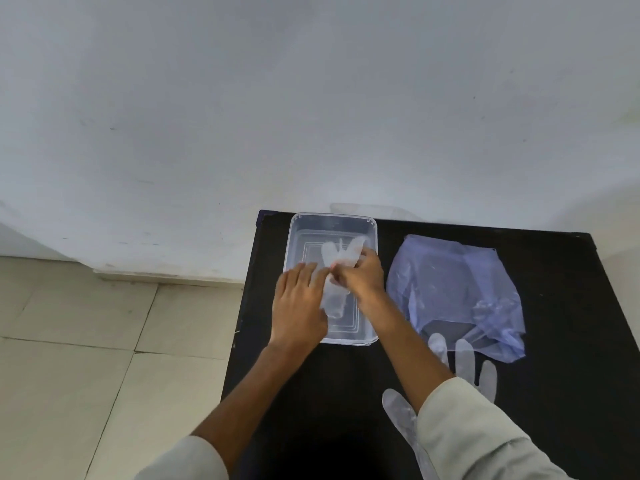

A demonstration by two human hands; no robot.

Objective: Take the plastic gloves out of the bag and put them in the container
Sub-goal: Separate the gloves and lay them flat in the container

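- Both hands are over the clear container [370, 233] at the far left of the black table [561, 341], working one plastic glove [337, 271] between them.
- The left hand [299, 303] lies flat with fingers extended, pressing the cuff end of that glove down; it looks spread rather than clamped.
- The right hand [360, 271] is curled, pinching the glove at about its middle, fingertips meeting the left hand's.
- The glove runs lengthwise along the container, its fingers fanning toward the far wall, cuff toward the person. It is thin, cloudy-clear film, crumpled at the pinch, and sits inside the container's walls.
- The blue bag [460, 289] lies flattened to the right of the container, mouth toward the person.
- A second glove [465, 362] lies on the table just in front of the bag's mouth, partly under the right sleeve [478, 434], fingers pointing toward the bag.
- My read: this one is nearly placed; the loose glove sits right of and nearer than the container, so the right hand is the closer one to fetch it.
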